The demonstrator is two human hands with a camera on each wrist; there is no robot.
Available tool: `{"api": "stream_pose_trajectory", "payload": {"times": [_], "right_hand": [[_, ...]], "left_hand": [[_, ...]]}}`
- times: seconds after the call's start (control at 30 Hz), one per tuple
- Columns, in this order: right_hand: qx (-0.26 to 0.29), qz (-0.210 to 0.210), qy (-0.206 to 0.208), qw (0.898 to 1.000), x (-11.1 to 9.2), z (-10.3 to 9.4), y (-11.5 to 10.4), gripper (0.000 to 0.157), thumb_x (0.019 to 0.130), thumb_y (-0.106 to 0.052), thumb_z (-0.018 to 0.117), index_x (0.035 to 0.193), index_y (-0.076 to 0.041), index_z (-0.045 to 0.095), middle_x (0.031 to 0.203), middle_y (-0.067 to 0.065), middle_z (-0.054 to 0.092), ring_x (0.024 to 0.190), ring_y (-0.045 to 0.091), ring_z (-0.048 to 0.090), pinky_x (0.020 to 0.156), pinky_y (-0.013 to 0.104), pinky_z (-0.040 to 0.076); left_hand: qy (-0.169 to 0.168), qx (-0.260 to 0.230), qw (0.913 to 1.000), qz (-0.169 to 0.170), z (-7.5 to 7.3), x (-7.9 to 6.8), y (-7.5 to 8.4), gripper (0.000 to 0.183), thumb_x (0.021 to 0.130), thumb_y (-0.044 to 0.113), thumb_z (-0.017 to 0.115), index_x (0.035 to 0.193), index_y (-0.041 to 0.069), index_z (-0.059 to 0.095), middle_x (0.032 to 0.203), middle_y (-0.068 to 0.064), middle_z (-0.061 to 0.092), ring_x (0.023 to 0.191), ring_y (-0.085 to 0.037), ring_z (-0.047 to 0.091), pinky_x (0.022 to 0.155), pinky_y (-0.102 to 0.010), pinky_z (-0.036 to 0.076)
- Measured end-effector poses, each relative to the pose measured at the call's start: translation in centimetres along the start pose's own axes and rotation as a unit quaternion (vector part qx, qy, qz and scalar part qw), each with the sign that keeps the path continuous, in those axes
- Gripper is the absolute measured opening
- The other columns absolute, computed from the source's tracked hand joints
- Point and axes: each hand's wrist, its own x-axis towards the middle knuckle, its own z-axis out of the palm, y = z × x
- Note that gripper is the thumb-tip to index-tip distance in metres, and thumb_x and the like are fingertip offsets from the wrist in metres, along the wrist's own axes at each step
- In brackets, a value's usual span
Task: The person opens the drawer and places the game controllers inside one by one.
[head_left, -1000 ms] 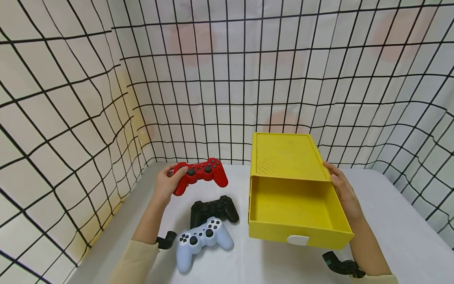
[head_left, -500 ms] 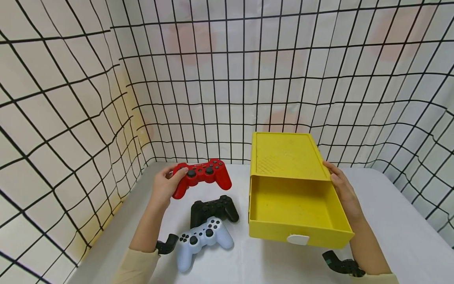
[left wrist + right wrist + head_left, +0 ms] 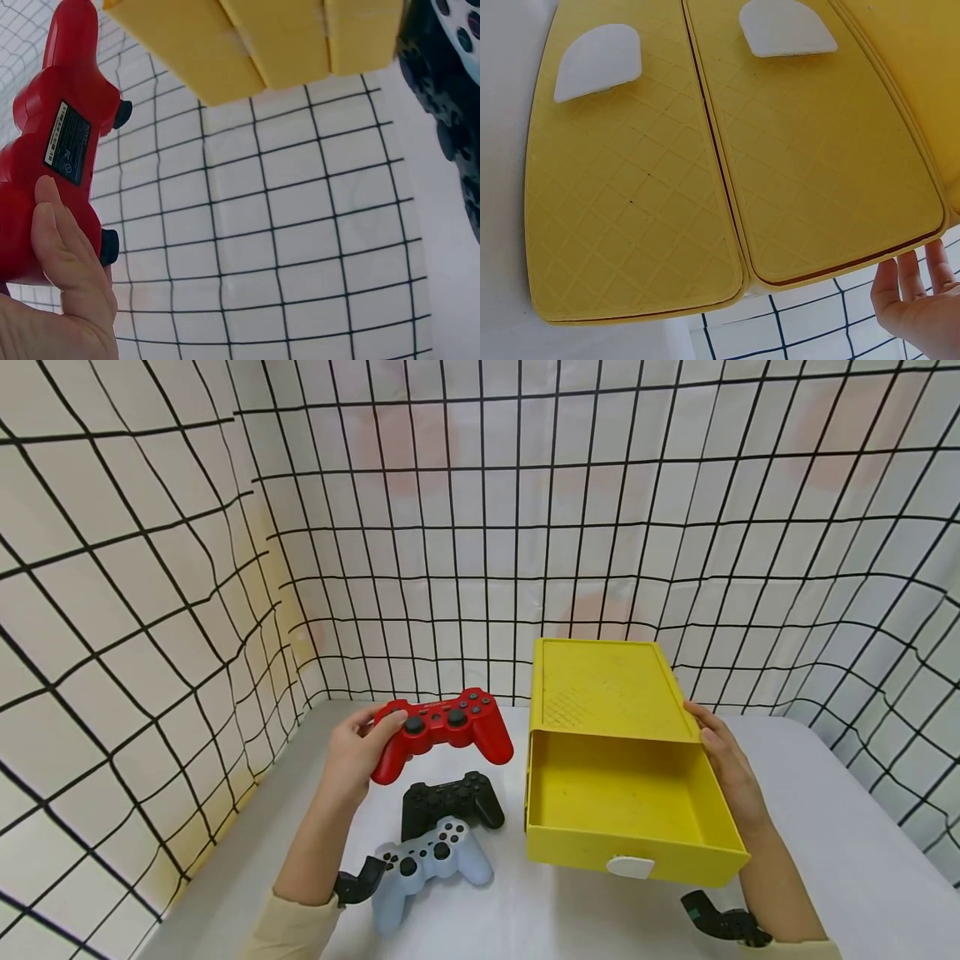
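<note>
Below the left grip and a little to its right, a black controller lies on a white surface that stretches beneath both grips. Nearer the wearer, a light blue controller overlaps the black one in the head view; whether they touch cannot be told. It has two black sticks, and its left side is partly hidden. Beyond both grips, black netting hangs before a white backdrop bearing faint reddish round patches. More netting runs left of the left grip, over a yellowish strip, and right of the right grip.
</note>
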Motion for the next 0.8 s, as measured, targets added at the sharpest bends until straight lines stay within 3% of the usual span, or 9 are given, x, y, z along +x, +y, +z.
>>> {"api": "stream_pose_trajectory", "payload": {"times": [0.4, 0.8], "right_hand": [[-0.004, 0.002, 0.002, 1.000, 0.0, 0.0, 0.0, 0.046, 0.107, -0.009, 0.012, 0.150, -0.010, 0.027, 0.141, 0.006, 0.046, 0.117, 0.020, 0.059, 0.094, 0.034, 0.048], [-0.046, -0.003, 0.013, 0.999, 0.0, -0.1, 0.0, 0.046, 0.107, -0.009, 0.013, 0.149, -0.011, 0.029, 0.139, 0.005, 0.045, 0.115, 0.016, 0.059, 0.092, 0.031, 0.049]], "left_hand": [[-0.054, -0.019, 0.9981, 0.021, 2.1, -1.7, 1.9, 0.047, 0.094, 0.021, 0.063, 0.134, -0.002, 0.052, 0.114, -0.025, 0.054, 0.082, -0.027, 0.067, 0.070, -0.035, 0.058], [-0.122, -0.027, 0.9919, 0.019, 5.8, -2.6, 2.7, 0.050, 0.093, 0.025, 0.066, 0.134, 0.000, 0.051, 0.112, -0.023, 0.061, 0.086, -0.031, 0.069, 0.073, -0.043, 0.057]]}}
